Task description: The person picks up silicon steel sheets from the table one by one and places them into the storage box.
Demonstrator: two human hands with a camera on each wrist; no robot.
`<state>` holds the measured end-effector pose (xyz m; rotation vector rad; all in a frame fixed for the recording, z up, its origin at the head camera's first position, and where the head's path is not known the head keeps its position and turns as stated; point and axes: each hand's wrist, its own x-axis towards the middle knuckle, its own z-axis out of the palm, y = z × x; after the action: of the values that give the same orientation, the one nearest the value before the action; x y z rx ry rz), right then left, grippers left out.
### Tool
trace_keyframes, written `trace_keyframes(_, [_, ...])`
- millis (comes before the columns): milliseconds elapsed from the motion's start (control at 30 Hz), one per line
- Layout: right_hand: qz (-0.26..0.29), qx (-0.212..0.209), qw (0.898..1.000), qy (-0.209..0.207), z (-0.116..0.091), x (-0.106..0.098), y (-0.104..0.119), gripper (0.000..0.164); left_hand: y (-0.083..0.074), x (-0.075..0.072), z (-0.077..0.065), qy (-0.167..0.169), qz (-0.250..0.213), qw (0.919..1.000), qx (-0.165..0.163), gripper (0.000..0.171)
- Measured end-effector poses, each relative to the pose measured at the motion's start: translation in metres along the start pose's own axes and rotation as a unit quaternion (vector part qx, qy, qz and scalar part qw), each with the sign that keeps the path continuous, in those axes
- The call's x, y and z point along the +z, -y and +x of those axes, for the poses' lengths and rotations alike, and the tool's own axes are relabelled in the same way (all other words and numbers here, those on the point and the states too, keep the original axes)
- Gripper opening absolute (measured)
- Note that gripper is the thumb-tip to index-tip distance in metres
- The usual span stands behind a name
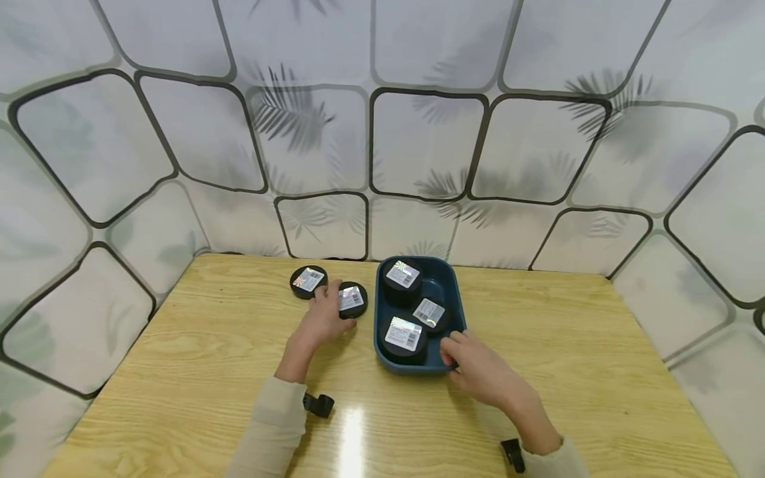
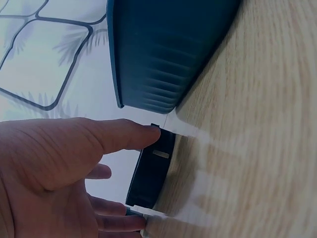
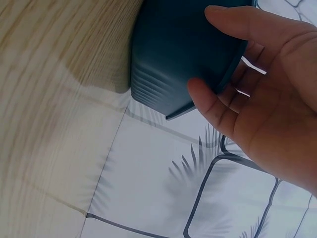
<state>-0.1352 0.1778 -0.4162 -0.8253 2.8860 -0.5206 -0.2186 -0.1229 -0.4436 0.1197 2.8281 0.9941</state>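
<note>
With thumb and fingers spread across it, my left hand [image 1: 321,320] holds a flat round black tub [image 1: 354,299] with a silver label, on the table left of the bin. The left wrist view shows the thumb on the edge of that tub [image 2: 154,171], fingers at its far side. My right hand [image 1: 483,373] grips the rim of a dark blue plastic bin [image 1: 439,285] at its near right corner, thumb outside and fingers over the edge in the right wrist view. Three labelled black tubs lie in the bin, one [image 1: 404,338] at the front left.
Another flat black tub [image 1: 308,281] lies just beyond the left fingers. The wooden table [image 1: 574,345] runs back to a patterned cloth wall [image 1: 427,146] close behind the bin. Black straps with small devices [image 1: 319,405] sit at both wrists.
</note>
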Motion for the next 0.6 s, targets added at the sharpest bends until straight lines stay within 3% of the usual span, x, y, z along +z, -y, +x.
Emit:
trace_keyframes(333, [0.002,0.012,1.000,0.007,0.0007,-0.0007,0.0015,0.033,-0.0016,0.0025,-0.0012,-0.003,0.038,0.9991,0.018,0.092])
trace_keyframes(600, [-0.001,0.004,1.000,0.000,0.0004,-0.0002,0.0017,0.033,-0.0050,0.0051,0.0001,-0.013,0.060,0.9981,0.006,0.092])
